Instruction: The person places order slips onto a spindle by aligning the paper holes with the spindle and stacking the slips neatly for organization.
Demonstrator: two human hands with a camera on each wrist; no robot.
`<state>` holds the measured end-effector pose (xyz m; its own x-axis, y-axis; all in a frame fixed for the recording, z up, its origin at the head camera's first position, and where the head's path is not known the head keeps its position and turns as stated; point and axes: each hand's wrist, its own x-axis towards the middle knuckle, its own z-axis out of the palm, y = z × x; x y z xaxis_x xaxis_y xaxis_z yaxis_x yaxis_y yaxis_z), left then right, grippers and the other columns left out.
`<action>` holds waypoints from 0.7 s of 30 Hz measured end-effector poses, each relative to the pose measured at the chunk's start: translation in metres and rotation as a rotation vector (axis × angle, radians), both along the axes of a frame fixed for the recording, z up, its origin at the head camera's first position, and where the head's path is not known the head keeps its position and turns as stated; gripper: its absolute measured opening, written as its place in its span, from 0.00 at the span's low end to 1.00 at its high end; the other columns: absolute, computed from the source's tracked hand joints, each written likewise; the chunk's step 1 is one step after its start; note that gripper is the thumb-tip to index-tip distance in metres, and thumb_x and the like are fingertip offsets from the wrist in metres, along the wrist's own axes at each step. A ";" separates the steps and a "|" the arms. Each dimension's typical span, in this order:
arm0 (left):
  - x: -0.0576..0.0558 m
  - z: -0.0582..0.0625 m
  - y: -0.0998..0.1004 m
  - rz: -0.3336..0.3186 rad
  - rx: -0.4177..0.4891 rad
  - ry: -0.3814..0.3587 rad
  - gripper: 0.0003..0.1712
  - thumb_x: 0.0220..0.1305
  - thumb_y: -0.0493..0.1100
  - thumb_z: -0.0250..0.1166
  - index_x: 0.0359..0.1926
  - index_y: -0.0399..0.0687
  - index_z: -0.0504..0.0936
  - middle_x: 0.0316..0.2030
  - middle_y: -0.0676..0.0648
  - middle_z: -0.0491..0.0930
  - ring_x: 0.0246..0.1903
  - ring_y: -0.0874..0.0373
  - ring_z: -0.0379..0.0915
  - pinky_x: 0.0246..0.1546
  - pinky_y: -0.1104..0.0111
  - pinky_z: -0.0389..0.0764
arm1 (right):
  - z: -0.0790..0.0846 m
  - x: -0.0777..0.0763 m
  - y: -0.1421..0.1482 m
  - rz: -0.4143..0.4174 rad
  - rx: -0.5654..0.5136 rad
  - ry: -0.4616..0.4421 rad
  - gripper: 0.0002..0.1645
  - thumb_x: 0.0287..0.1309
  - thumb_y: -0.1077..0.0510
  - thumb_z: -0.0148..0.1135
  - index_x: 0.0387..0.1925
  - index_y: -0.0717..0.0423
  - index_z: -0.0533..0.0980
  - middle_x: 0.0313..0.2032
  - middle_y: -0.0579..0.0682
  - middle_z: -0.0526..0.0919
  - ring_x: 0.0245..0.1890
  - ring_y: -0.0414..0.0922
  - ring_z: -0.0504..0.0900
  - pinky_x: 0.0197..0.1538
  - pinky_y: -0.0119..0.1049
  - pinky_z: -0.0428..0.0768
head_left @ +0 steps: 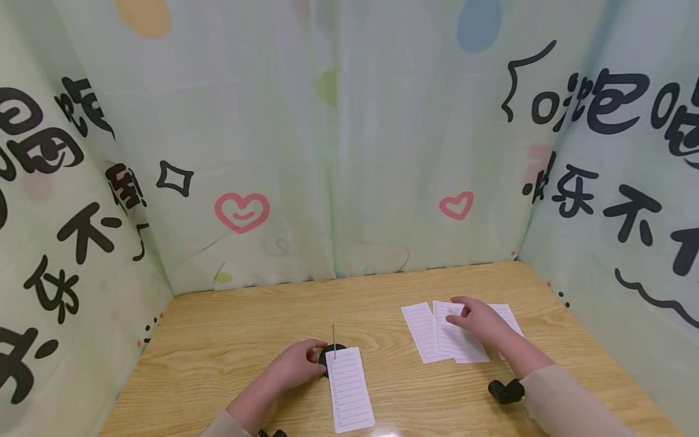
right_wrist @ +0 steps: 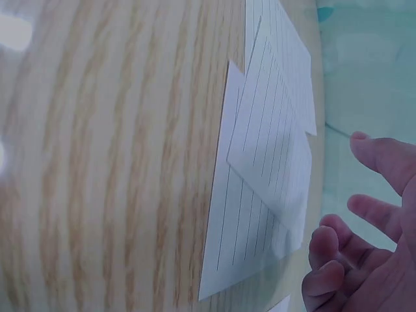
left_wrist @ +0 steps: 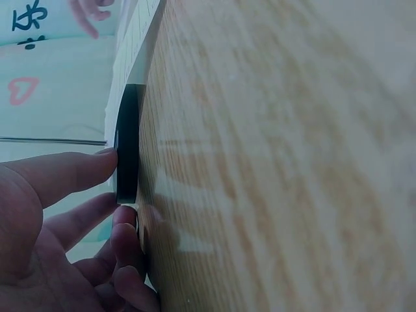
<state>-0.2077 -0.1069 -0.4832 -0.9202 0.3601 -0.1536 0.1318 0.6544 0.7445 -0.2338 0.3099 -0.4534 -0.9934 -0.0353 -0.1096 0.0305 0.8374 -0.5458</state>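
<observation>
In the head view my left hand (head_left: 295,365) holds the edge of a paper spike's round black base (head_left: 322,359). From the base a thin metal rod (head_left: 334,335) stands upright, and a lined paper slip (head_left: 351,393) lies over the base, at the rod. The left wrist view has the thumb on top of the dark base (left_wrist: 129,146), with fingers at its near edge. Over several lined slips (head_left: 464,347) on the right hovers my right hand (head_left: 480,321), its fingers loosely bent. It holds nothing; in the right wrist view a gap separates it from the overlapping slips (right_wrist: 266,123).
The wooden table (head_left: 246,315) ends at a printed curtain (head_left: 382,182) behind, with more curtain on both sides. One slip (head_left: 420,331) lies left of the others, partly overlapped. A black wrist device (head_left: 505,391) sits at my right sleeve.
</observation>
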 end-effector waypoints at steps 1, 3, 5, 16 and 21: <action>0.000 0.000 0.000 0.000 0.001 -0.003 0.27 0.58 0.38 0.71 0.60 0.43 0.78 0.32 0.49 0.72 0.29 0.56 0.67 0.29 0.66 0.67 | -0.001 -0.001 0.002 -0.004 0.007 -0.003 0.38 0.64 0.48 0.65 0.67 0.66 0.66 0.33 0.53 0.72 0.29 0.48 0.68 0.31 0.39 0.65; 0.000 0.001 0.000 0.001 0.008 -0.008 0.27 0.58 0.38 0.71 0.60 0.42 0.78 0.32 0.49 0.72 0.29 0.56 0.67 0.29 0.66 0.67 | -0.002 -0.004 0.004 -0.010 0.021 -0.019 0.39 0.64 0.48 0.65 0.67 0.67 0.65 0.32 0.53 0.71 0.29 0.48 0.68 0.31 0.39 0.66; 0.001 0.001 0.001 0.004 0.009 -0.013 0.27 0.58 0.38 0.71 0.60 0.42 0.78 0.32 0.49 0.72 0.30 0.56 0.67 0.29 0.66 0.67 | -0.004 -0.006 0.006 -0.016 0.038 -0.039 0.40 0.64 0.48 0.65 0.67 0.67 0.65 0.33 0.55 0.72 0.31 0.48 0.69 0.33 0.40 0.68; 0.002 0.002 0.000 -0.005 0.021 0.012 0.27 0.57 0.36 0.72 0.59 0.42 0.79 0.31 0.49 0.72 0.29 0.56 0.67 0.29 0.67 0.68 | -0.012 -0.016 0.008 -0.048 0.173 -0.094 0.40 0.63 0.47 0.65 0.64 0.71 0.67 0.62 0.75 0.67 0.63 0.70 0.66 0.62 0.63 0.65; 0.002 0.003 0.001 0.005 0.013 0.003 0.27 0.57 0.37 0.72 0.59 0.42 0.79 0.32 0.49 0.72 0.30 0.56 0.67 0.29 0.66 0.68 | -0.016 -0.020 0.008 -0.055 0.204 -0.092 0.38 0.62 0.47 0.65 0.64 0.70 0.68 0.62 0.75 0.67 0.62 0.70 0.66 0.61 0.62 0.66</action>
<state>-0.2059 -0.1064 -0.4802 -0.9225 0.3571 -0.1464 0.1305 0.6455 0.7525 -0.2540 0.3180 -0.4698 -0.9787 0.0511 -0.1990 0.1212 0.9258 -0.3581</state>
